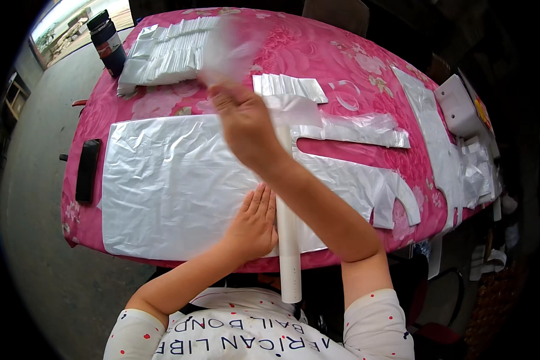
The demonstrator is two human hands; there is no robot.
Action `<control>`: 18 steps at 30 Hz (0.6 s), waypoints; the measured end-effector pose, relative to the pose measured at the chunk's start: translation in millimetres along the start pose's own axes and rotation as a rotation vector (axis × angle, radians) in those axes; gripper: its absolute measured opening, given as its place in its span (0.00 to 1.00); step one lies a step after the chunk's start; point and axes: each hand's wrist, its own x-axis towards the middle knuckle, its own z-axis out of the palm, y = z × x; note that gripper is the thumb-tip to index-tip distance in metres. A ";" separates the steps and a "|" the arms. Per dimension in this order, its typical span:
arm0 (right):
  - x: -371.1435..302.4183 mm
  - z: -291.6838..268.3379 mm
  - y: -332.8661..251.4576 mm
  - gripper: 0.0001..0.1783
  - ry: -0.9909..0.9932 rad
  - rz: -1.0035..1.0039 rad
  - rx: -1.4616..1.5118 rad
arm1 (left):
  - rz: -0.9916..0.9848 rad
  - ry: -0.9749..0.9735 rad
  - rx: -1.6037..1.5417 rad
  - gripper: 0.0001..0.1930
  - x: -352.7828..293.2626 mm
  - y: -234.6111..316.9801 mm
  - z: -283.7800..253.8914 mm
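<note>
A wide sheet of white plastic bags (162,186) lies across the table, its cut-out handles (354,174) toward the right. Over it rests a white plastic pipe (290,258), sticking out past the near edge. My left hand (255,222) presses flat on the bags, fingers stretched out, right beside the pipe. Raised above the far part of the sheet, my right hand (243,120) is closed on a thin plastic bag (225,57), blurred by motion. That bag is beside a row of folded bags (174,51) at the far left. A smaller folded bundle (289,88) lies beyond the pipe.
A pink flowered cloth (294,36) covers the table. At the left edge lies a black phone (88,171); a dark jar (107,45) stands at the far left corner. More white bags (432,138) and a white box (459,105) are along the right edge.
</note>
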 end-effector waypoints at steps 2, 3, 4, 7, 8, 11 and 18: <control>-9.0 65.5 14.1 0.13 -0.208 0.045 -0.140 | 0.016 0.167 -0.126 0.30 -2.1 0.0 3.1; -10.4 94.3 48.0 0.14 -0.235 -0.142 -0.243 | 0.067 0.238 0.160 0.31 -1.0 0.1 13.3; -17.9 116.6 57.8 0.15 -0.246 -0.154 -0.273 | 0.056 0.251 0.122 0.30 -1.7 1.0 13.0; -29.2 164.7 100.5 0.16 -0.405 -0.040 -0.419 | 0.022 0.264 0.195 0.29 -4.1 -3.1 21.2; -33.9 176.0 115.5 0.17 -0.418 -0.085 -0.499 | 0.014 0.263 0.250 0.29 -5.0 -5.1 25.4; -43.7 175.6 150.3 0.21 -0.466 -0.126 -0.679 | 0.016 0.265 0.148 0.28 2.6 -2.6 38.9; -80.1 124.5 50.4 0.32 -0.684 -0.172 -0.549 | -0.096 0.329 -0.246 0.25 -6.5 -5.8 -2.2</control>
